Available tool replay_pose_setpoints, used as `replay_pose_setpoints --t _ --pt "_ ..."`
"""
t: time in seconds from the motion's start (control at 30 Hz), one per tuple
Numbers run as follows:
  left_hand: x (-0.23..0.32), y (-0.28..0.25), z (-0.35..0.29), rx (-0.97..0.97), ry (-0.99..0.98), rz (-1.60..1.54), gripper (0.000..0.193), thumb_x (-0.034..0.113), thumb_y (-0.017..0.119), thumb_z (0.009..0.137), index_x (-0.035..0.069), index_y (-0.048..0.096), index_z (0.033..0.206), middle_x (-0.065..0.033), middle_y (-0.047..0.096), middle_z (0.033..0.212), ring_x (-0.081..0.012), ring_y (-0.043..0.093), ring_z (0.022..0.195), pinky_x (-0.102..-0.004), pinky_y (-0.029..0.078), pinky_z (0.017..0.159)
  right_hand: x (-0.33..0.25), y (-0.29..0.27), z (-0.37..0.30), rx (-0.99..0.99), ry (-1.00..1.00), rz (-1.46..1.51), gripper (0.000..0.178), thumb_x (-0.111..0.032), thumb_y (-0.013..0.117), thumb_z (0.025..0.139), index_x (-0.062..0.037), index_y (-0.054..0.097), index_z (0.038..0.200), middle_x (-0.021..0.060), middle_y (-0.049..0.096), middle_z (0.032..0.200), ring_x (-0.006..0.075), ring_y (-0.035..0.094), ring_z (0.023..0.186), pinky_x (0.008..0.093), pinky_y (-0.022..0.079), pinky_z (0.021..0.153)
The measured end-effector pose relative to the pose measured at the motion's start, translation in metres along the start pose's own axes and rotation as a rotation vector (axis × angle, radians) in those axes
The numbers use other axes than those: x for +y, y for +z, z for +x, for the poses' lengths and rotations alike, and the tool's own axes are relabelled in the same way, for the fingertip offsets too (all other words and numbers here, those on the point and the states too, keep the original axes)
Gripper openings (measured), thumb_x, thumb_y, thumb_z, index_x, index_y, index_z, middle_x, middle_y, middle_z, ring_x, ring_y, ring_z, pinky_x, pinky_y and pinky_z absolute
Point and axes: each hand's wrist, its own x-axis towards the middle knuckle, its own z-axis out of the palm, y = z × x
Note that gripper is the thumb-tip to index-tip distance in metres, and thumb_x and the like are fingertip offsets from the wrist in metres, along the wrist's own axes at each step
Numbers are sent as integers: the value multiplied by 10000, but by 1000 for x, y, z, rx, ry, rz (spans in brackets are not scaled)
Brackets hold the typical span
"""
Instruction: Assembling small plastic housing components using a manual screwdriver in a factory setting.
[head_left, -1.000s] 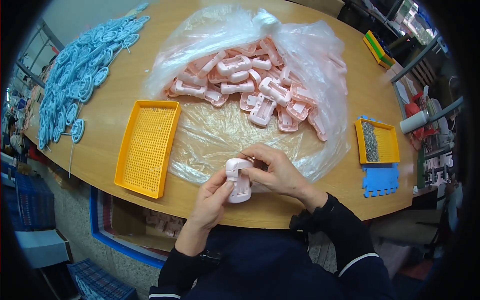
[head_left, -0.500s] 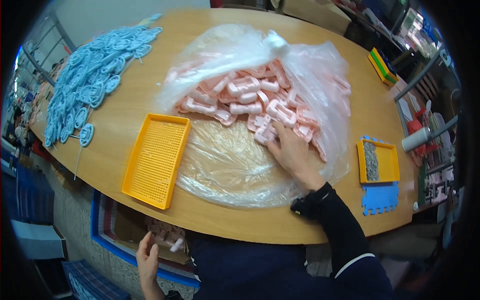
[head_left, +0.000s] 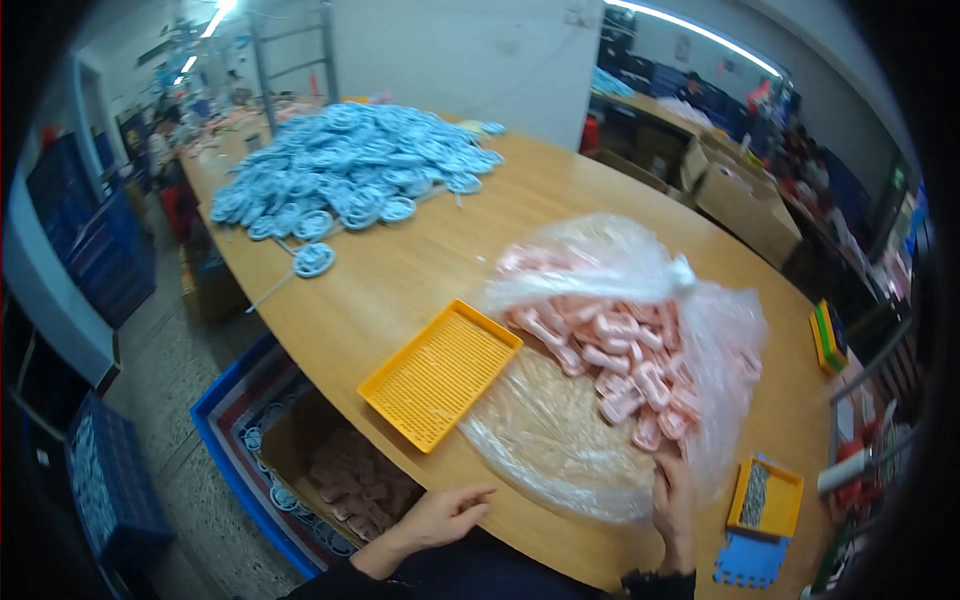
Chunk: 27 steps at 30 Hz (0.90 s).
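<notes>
Pink moulded plastic parts (head_left: 612, 345) lie heaped in a clear plastic bag (head_left: 560, 455) spread open on the table. At the heap's near right edge, my right hand (head_left: 675, 495) has its fingers closed at a pink plastic part (head_left: 648, 432); the grip is partly hidden. My left hand (head_left: 440, 515) is empty, its fingers stretched out over the table's near edge. Beside the bag, on its left, sits a yellow perforated tray (head_left: 440, 375) with no parts in it.
Light-blue ring-shaped plastic parts (head_left: 350, 165) are piled at the far left. Below the table edge, a cardboard box (head_left: 290, 440) of pink parts stands in a blue crate (head_left: 225, 395). A small yellow tray (head_left: 783, 500) of tiny grey pieces rests on a blue foam mat (head_left: 748, 562) at right.
The view has swung left and up, showing more of the room. My left hand has risen from beside the box to the table edge. My right hand has shifted to the heap's near right edge.
</notes>
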Motion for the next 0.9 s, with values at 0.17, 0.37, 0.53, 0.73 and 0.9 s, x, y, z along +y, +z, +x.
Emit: replay_pose_setpoints --t 0.17,0.37,0.53,0.73,0.9 --pt "-22 20 9 196 126 53 287 111 583 892 38 636 1165 -89 661 817 -125 611 694 -258 492 640 29 -7 -50 55 66 7 211 27 511 852 24 618 1034 176 604 918 302 596 878 349 459 817" --pt "-39 19 21 286 276 -67 200 34 556 880 9 641 1060 -104 653 875 -175 648 766 -280 516 695 21 9 -65 190 69 -16 208 0 510 840 25 630 1008 179 593 884 336 579 845 371 463 781" --pt "-44 17 22 288 346 -42 189 -4 538 886 4 634 1048 -97 641 891 -162 628 802 -274 502 736 20 6 -69 290 89 11 180 5 551 834 6 645 987 156 608 895 309 588 856 357 465 772" --pt "-40 33 14 306 518 83 190 -20 545 879 -2 634 1046 -116 638 936 -208 623 848 -277 488 761 55 2 -95 332 125 -162 189 -27 591 824 -37 664 998 142 634 956 302 590 911 384 460 813" --pt "-33 47 -6 179 707 480 248 15 599 813 19 643 1057 -143 621 1081 -327 558 1065 -397 429 921 56 5 -112 343 153 -297 299 -73 613 792 -40 622 1090 135 625 1021 309 569 971 418 430 866"
